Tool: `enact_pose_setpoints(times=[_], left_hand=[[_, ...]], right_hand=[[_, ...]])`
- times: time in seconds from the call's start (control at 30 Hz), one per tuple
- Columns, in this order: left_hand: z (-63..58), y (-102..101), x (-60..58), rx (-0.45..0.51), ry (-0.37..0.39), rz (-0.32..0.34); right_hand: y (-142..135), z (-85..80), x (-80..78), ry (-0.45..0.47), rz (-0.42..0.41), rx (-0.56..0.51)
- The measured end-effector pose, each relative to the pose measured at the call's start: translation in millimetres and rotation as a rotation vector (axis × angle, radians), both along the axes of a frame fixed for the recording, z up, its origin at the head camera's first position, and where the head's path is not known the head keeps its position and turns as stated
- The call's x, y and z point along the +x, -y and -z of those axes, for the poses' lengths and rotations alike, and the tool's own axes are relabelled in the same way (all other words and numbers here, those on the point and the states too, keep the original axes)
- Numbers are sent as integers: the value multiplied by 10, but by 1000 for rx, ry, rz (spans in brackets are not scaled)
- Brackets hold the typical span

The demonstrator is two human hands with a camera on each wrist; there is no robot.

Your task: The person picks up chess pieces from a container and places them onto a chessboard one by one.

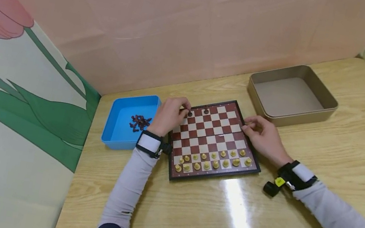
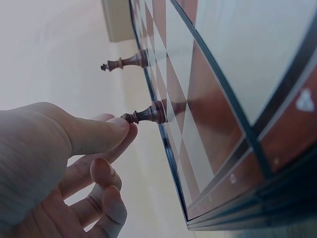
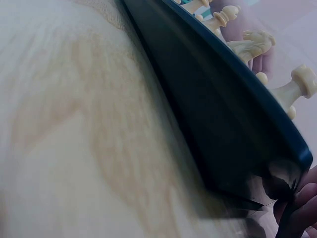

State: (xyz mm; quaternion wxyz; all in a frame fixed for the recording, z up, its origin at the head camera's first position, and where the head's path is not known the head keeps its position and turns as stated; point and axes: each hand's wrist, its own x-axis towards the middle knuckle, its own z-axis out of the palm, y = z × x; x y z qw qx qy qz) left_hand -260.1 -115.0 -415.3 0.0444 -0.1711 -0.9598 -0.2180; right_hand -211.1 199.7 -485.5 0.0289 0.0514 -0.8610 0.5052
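A folding chessboard lies flat on the table with cream pieces standing in two rows along its near side. At the far left corner my left hand pinches a dark chess piece by its top between thumb and finger. The piece stands upright, its base at the board surface; my fingertips hide its top. Beside it is a dark king. My right hand grips the board's right edge near the fold, and the right wrist view shows the board's dark side and fingers at its edge.
To the board's left, a blue tray holds a loose pile of dark pieces. A brown rectangular box sits at the back right, close to my right hand. Behind the wooden table rises a pink-covered wall.
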Motion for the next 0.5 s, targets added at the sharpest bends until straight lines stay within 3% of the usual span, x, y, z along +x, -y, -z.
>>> enact_pose_setpoints(times=[0.27, 0.5], left_hand=[[-12, 11, 8, -10, 8, 17], [-141, 66, 56, -22, -1, 12]], right_hand=[[3, 3, 7, 4, 3, -3], [-3, 13, -7, -16, 0, 3]])
